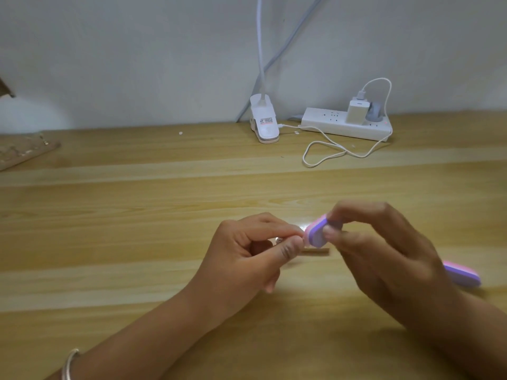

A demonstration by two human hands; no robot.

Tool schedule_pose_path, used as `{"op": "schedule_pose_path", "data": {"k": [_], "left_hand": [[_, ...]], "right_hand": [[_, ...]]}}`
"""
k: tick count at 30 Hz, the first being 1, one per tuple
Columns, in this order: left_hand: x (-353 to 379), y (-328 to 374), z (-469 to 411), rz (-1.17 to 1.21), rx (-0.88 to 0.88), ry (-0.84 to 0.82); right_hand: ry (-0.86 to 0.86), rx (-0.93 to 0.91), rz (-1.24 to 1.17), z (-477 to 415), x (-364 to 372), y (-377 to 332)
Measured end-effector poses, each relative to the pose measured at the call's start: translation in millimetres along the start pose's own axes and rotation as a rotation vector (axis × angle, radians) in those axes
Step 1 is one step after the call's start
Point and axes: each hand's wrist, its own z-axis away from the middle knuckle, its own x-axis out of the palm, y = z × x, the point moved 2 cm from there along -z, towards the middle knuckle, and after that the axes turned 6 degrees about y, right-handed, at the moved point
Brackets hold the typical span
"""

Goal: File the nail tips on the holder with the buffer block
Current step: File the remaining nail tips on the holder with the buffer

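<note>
My right hand [384, 256] grips a pink and purple buffer block [317, 231] just above the wooden table [137, 215]. The block's rounded near end shows left of my fingers, and its far end [463, 275] sticks out behind my palm. My left hand [247, 256] pinches a small nail tip holder [277, 240] between thumb and forefinger. Most of the holder is hidden in my fingers, and the nail tips on it cannot be made out. The block's end touches my left fingertips. A thin wooden stick [315, 251] lies on the table below the block.
At the back of the table stand a white clip lamp [264, 124] and a white power strip [347, 124] with a charger plugged in. A white cable [323, 153] loops in front of them. A brown woven item [22, 152] lies at the far left.
</note>
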Motion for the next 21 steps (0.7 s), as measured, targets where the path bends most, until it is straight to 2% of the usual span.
{"op": "schedule_pose_path", "data": {"k": [2,6,10,17,21], "left_hand": [[0,0,0,0.013,-0.014,0.000],[-1,2,0,0.053,-0.039,-0.002],[0,4,0,0.116,-0.112,0.020],[0,6,0,0.149,-0.167,0.010],[1,6,1,0.173,-0.152,-0.022]], "right_hand": [[-0.002,0.021,-0.010,1,0,-2],[-0.023,-0.090,-0.074,0,4,-11],[0.029,0.009,-0.021,1,3,4],[0.072,0.027,-0.094,5,3,1],[0.030,-0.068,-0.119,4,6,-12]]}}
